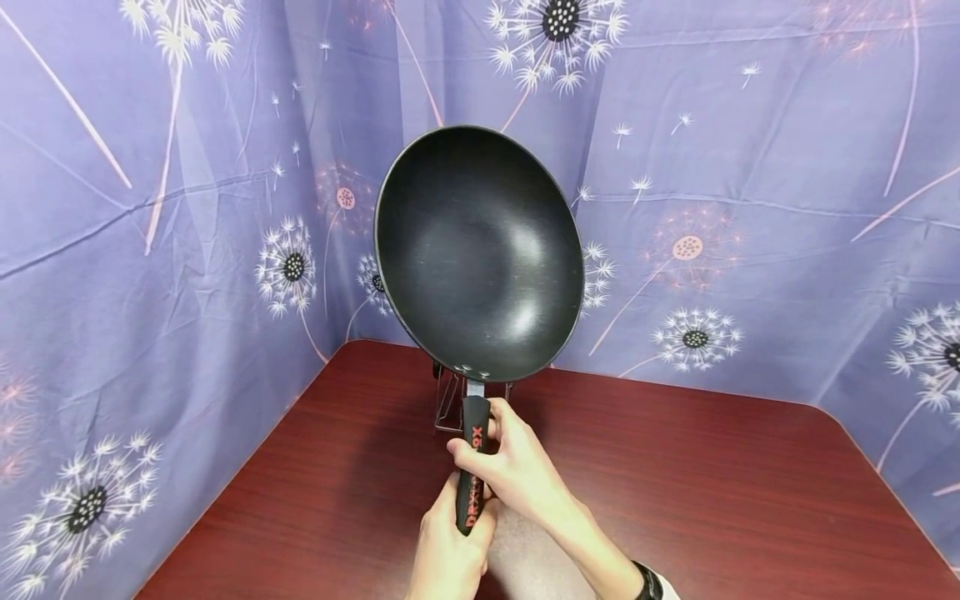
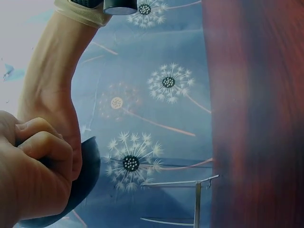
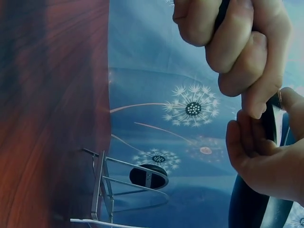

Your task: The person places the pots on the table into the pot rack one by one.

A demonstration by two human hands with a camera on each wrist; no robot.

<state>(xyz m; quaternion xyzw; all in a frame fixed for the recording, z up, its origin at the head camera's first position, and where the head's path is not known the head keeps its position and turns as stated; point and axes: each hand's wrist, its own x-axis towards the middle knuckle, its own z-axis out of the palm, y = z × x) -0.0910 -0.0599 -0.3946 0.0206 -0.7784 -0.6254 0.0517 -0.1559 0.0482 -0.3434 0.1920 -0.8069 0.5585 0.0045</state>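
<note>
A black wok stands raised and tilted above the table, its dark inside facing me and its rim uppermost. Its black handle with red lettering points down toward me. My left hand grips the lower end of the handle. Higher up, close to the metal neck, my right hand holds the same handle between thumb and fingers. In the left wrist view the curled left hand hides most of the handle, and part of the wok shows behind the hands.
Behind the wok, a metal wire rack stands on the reddish-brown table, mostly hidden in the head view. A black oval piece shows at the rack in the right wrist view. Purple dandelion-print cloth hangs around the table.
</note>
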